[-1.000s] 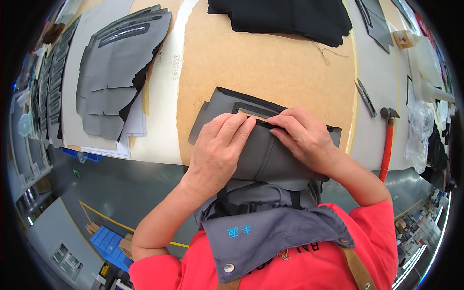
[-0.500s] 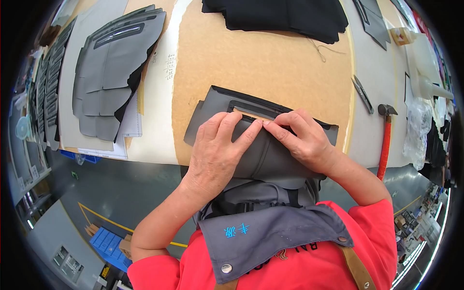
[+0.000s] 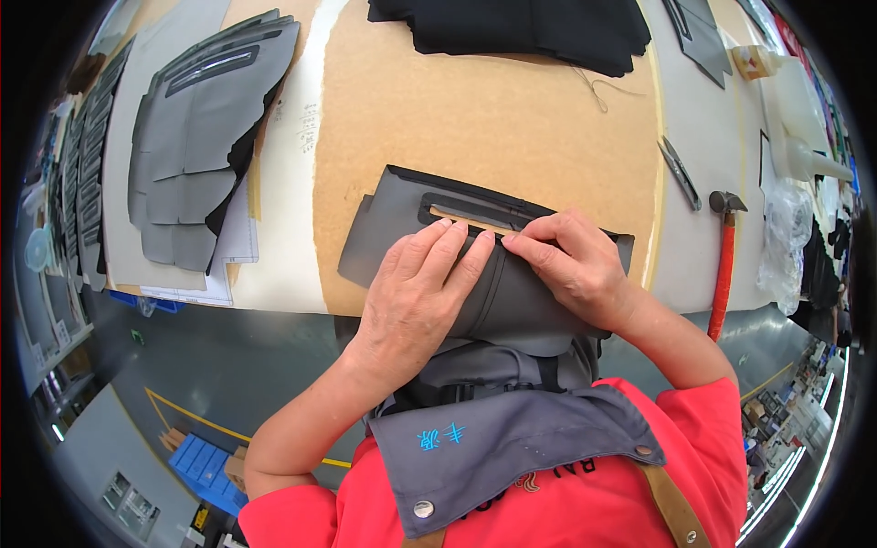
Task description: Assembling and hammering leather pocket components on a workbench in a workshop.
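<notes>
A dark grey leather-like panel (image 3: 383, 222) lies aslant at the table's near edge, its lower part hanging over towards me. Near its upper edge runs a long slot with a black border, and tan board shows through. My left hand (image 3: 413, 290) has its fingertips pressed close together on the slot's lower edge, gripping the material. Right beside them, my right hand (image 3: 577, 273) pinches the same edge between thumb and curled forefinger. The fingertips of both hands nearly meet. What lies under the fingers is hidden.
Stacked grey panels (image 3: 196, 137) lie on the left, and a black fabric pile (image 3: 530, 32) at the far side. To the right are thread snips (image 3: 680, 173), a hammer (image 3: 724, 247) with a red handle, a whitish plastic bottle (image 3: 795, 119) and a clear plastic bag (image 3: 783, 242).
My left fingers have shifted slightly right along the slot edge and closed together. The right hand stays at nearly the same spot, still pinching. The whole view has shifted a little.
</notes>
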A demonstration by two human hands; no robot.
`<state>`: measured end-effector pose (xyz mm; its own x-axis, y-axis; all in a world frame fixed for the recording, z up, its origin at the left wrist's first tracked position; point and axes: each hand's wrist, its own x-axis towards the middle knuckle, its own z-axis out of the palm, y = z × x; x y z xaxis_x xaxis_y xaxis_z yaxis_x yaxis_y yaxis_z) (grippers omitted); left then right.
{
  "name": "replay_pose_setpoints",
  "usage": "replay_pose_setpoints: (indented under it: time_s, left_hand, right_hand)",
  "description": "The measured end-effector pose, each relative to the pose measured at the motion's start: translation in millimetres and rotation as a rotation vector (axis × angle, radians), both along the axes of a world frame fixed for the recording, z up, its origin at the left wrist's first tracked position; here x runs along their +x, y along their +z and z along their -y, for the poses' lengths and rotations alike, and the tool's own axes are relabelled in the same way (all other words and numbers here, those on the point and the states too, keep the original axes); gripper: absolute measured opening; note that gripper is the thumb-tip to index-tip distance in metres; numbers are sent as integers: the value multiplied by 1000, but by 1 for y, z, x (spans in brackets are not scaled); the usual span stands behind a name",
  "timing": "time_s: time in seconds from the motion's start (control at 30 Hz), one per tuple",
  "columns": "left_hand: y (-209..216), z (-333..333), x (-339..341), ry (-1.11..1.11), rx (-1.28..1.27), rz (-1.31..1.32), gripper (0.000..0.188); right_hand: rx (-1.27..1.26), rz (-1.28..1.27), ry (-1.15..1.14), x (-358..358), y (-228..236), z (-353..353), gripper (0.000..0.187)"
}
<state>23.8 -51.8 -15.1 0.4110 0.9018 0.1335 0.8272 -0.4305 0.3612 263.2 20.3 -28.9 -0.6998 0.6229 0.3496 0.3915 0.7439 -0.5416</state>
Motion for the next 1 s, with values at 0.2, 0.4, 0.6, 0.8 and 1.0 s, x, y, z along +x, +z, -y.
replay_pose_setpoints:
  time_s: [0.2, 0.4, 0.6, 0.8, 1.0]
  left_hand:
    - [7, 1, 7, 5, 41, -34, 55]
    - [3, 4, 12, -17, 38, -59, 55]
    - [2, 6, 15, -31, 66, -91, 56]
    - [2, 6, 17, -25, 82, -90, 54]
    - [2, 7, 18, -13, 84, -91, 53]
  right_hand:
    - [126, 60, 57, 1, 0, 1, 40]
    - [107, 43, 21, 0, -2, 3, 38]
    - [35, 43, 2, 7, 1, 5, 38]
    - [154, 78, 78, 10, 2, 3, 44]
    - [236, 123, 124, 7, 6, 3, 45]
